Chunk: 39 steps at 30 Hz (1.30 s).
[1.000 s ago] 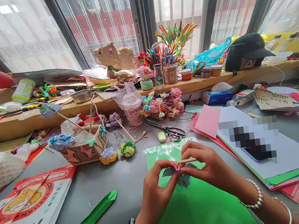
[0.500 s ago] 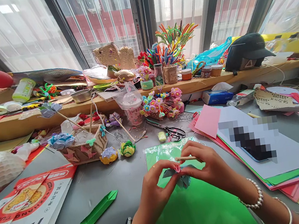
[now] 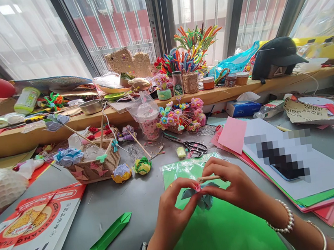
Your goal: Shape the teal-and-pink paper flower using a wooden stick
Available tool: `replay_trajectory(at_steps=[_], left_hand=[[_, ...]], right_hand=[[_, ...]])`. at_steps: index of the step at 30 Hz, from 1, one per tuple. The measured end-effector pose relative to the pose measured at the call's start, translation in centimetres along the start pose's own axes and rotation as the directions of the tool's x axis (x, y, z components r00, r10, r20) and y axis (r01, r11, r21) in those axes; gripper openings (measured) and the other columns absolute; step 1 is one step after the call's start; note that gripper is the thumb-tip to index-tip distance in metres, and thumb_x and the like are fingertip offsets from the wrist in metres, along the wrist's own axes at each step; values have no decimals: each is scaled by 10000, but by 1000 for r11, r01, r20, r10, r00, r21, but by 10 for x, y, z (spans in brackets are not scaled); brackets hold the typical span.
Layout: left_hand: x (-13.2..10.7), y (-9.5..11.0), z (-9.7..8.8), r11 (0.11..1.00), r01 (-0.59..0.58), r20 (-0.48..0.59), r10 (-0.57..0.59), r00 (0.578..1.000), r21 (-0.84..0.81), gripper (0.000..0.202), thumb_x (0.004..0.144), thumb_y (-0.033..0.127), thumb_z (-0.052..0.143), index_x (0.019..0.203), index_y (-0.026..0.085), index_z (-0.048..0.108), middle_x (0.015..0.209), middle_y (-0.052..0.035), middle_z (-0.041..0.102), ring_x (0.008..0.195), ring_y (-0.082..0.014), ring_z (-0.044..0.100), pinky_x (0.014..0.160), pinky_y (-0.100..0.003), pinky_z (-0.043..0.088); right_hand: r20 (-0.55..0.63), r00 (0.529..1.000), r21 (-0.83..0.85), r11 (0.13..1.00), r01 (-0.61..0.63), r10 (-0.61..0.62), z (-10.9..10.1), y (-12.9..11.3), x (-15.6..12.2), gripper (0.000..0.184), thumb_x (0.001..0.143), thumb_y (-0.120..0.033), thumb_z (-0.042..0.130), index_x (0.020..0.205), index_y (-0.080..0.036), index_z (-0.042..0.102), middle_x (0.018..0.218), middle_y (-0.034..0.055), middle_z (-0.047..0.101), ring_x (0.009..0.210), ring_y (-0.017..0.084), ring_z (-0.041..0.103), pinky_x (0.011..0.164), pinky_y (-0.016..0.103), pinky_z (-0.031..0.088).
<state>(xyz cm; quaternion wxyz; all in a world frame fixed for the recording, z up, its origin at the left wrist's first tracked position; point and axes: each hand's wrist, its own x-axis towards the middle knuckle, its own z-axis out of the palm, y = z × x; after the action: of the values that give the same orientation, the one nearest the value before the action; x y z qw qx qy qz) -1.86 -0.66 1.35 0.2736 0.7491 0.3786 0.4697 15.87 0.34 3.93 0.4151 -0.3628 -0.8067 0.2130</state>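
Note:
A folded blue paper flower [image 3: 207, 201] is held between both hands above a green sheet in a clear sleeve [image 3: 227, 236]. My left hand [image 3: 174, 206] pinches it, finger and thumb meeting at a small pink folded piece [image 3: 197, 187] on the flower. My right hand [image 3: 234, 183] also grips the flower's edge with its thumb, and a thin wooden stick [image 3: 211, 178] lies under its fingers. Fingers cover part of the flower, so how the pink piece sits in it is hard to see. To the left lies a folded green paper strip [image 3: 108, 239].
Scissors [image 3: 193, 146] lie beyond the sleeve. A cardboard box [image 3: 89, 171] with paper flowers stands left, above a printed paper bag [image 3: 34, 236]. Stacked coloured paper [image 3: 312, 155] lies right, a phone on it. A pink cup [image 3: 149, 127] and pipe-cleaner flowers [image 3: 179, 115] stand behind.
The stick in my right hand has shifted very slightly right and down. Both hands stay at the flower, with almost no other movement.

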Motion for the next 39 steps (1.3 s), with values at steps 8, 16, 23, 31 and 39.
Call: replay_trajectory(at_steps=[8, 16, 23, 31, 39], left_hand=[[1, 0, 0, 999, 9, 73, -7, 997, -36, 75, 767, 113, 570, 797, 182, 570, 808, -6, 634, 774, -134, 598, 720, -234, 457], [3, 2, -3, 998, -22, 118, 30, 993, -65, 76, 744, 102, 590, 757, 177, 599, 788, -26, 625, 756, -149, 598, 695, -251, 470], [3, 4, -7, 993, -114, 3, 114, 993, 29, 93, 731, 80, 608, 725, 173, 604, 697, -4, 562, 676, -120, 563, 621, -214, 467], [0, -3, -8, 946, -276, -7, 281, 960, 168, 115, 757, 49, 578, 765, 162, 599, 725, -31, 605, 678, -121, 597, 623, -211, 492], [-1, -3, -8, 891, -356, -31, 379, 925, 281, 122, 770, 71, 564, 810, 173, 617, 731, -39, 646, 675, -126, 624, 621, -204, 510]], right_hand=[[104, 995, 30, 1000, -1, -2, -2, 1, 1, 75, 764, -221, 646, 800, -169, 606, 747, 14, 556, 676, 131, 525, 597, 233, 410], [167, 981, -8, 995, 99, -97, -2, 4, 0, 56, 783, -211, 608, 755, -163, 604, 748, 28, 578, 685, 133, 543, 594, 229, 416], [98, 969, -73, 970, 233, -225, 4, 4, -3, 50, 820, -209, 563, 783, -178, 574, 747, 26, 594, 679, 125, 549, 590, 221, 424], [101, 937, -214, 912, 349, -335, 8, 7, -5, 88, 876, -217, 494, 828, -177, 557, 761, 28, 624, 695, 122, 565, 608, 220, 426], [68, 896, -324, 839, 436, -439, 9, 5, -5, 158, 896, -144, 420, 847, -172, 568, 730, 26, 633, 582, 114, 501, 506, 225, 354]])
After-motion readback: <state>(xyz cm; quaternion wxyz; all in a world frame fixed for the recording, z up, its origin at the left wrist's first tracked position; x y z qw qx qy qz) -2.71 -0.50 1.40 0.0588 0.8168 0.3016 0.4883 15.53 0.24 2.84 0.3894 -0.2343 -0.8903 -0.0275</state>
